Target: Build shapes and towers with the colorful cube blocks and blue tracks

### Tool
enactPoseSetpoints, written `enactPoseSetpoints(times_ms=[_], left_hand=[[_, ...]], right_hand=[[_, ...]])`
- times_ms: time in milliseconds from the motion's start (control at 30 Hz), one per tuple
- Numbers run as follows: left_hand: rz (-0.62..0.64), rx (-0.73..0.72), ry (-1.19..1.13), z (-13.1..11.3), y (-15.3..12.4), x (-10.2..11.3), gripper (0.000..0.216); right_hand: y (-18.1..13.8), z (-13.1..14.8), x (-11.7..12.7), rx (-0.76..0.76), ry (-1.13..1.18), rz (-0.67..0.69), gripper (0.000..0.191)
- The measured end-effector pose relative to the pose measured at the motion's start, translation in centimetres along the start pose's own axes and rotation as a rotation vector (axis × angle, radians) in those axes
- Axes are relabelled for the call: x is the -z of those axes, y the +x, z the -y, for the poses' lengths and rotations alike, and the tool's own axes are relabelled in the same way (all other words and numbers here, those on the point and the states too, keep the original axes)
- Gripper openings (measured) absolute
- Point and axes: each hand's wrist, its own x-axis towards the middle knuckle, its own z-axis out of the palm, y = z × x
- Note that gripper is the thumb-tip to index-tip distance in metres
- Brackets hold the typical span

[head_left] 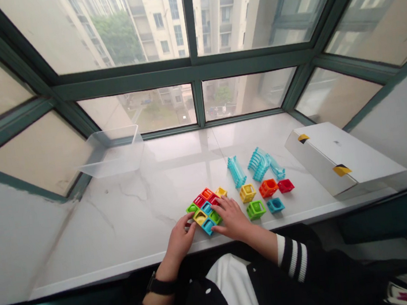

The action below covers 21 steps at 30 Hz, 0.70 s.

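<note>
A flat cluster of building blocks (200, 217) in red, yellow, green and blue lies on the white marble sill in front of me. My left hand (180, 237) grips its left side, thumb and fingers against the edge. Over the right side spreads my right hand (232, 218), its fingers pressing on the blocks and hiding some of them. A yellow block (221, 192) shows at the cluster's far right corner, just beyond my right fingertips. To the right sit loose cubes: yellow (247, 193), orange (268, 188), red (286, 185), green (256, 209) and blue (275, 205).
Translucent light-blue track pieces, one straight (236, 171) and one curved (259, 164), lie behind the loose cubes. A clear plastic bin (115, 166) stands at the back left. On the right rests a white box (342, 156) with yellow-and-black tabs. Windows enclose the sill (124, 233).
</note>
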Motion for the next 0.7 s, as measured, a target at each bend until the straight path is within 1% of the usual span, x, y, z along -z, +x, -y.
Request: enactPoseSetpoints(times_ms=[133, 233, 333, 433, 533, 700], left_hand=[[-0.011, -0.057, 0.044, 0.2, 0.1, 0.3, 0.040], [-0.027, -0.128, 0.107, 0.1, 0.3, 0.4, 0.036], [-0.112, -0.180, 0.207, 0.1, 0.4, 0.4, 0.030], [-0.175, -0.221, 0.272, 0.2, 0.4, 0.3, 0.028], [-0.157, -0.237, 0.272, 0.3, 0.2, 0.2, 0.028], [-0.112, -0.215, 0.261, 0.4, 0.2, 0.4, 0.023]], right_hand=[[-0.1, 0.3, 0.1, -0.009, -0.011, 0.003, 0.080], [0.0, 0.9, 0.2, -0.005, -0.034, 0.007, 0.086], [0.2, 1.7, 0.0, 0.045, -0.040, 0.023, 0.091], [0.4, 2.2, -0.3, 0.085, -0.036, 0.054, 0.090], [0.4, 2.4, -0.3, 0.083, -0.033, 0.075, 0.084], [0.2, 2.2, -0.1, 0.077, -0.025, 0.084, 0.080]])
